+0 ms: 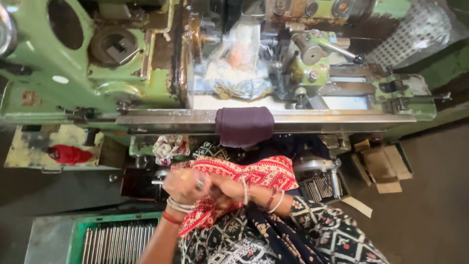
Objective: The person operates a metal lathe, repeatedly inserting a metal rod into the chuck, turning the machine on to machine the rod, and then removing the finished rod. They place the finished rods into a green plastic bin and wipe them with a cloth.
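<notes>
My left hand (188,186) is curled into a fist close to my chest; it is blurred, and it wears a ring and several bangles at the wrist. Pressed against it from the right is my right hand (228,188), also with bangles; its fingers are hidden behind the left hand, so I cannot tell what they grip. Both hands lie over a red patterned scarf (264,173) on my black and white patterned clothing. In front of me stands a green lathe (58,68), a purple cloth (244,124) draped over its steel front rail (161,120).
A green crate of steel rods (117,242) sits at the lower left. Left of me is a red cloth (71,154) on a worn tray, and a printed rag (168,146) hangs under the rail. Clear plastic (239,63) covers the spindle area. Cardboard pieces (383,168) lie on the floor at right.
</notes>
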`<state>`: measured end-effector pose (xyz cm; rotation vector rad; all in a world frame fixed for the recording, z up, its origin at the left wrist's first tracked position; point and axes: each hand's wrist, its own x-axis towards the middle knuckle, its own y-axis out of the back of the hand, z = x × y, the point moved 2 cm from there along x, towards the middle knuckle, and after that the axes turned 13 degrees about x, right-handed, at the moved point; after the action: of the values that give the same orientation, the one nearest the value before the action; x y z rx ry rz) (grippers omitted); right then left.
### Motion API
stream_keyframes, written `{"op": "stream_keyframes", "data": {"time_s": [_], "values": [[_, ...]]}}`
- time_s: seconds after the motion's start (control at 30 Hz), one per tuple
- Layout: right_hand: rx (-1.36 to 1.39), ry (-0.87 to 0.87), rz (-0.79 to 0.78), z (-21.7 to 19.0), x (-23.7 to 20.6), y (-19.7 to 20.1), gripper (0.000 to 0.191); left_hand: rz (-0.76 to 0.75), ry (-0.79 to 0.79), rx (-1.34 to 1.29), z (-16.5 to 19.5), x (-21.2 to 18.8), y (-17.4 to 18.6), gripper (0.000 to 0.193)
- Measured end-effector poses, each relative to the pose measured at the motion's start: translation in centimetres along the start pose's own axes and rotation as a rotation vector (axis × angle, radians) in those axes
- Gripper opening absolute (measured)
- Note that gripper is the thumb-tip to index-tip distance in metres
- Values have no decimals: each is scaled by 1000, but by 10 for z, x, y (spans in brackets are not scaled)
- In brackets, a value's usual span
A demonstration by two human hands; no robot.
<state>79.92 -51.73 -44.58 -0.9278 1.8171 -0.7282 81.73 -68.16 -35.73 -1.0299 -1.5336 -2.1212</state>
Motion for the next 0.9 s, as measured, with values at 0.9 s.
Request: {"op": "stream_keyframes", "data": {"time_s": [0.9], "values": [[549,531,350,-34,-38,83,32,40,1328,-539,-152,-55,15,32]]}}
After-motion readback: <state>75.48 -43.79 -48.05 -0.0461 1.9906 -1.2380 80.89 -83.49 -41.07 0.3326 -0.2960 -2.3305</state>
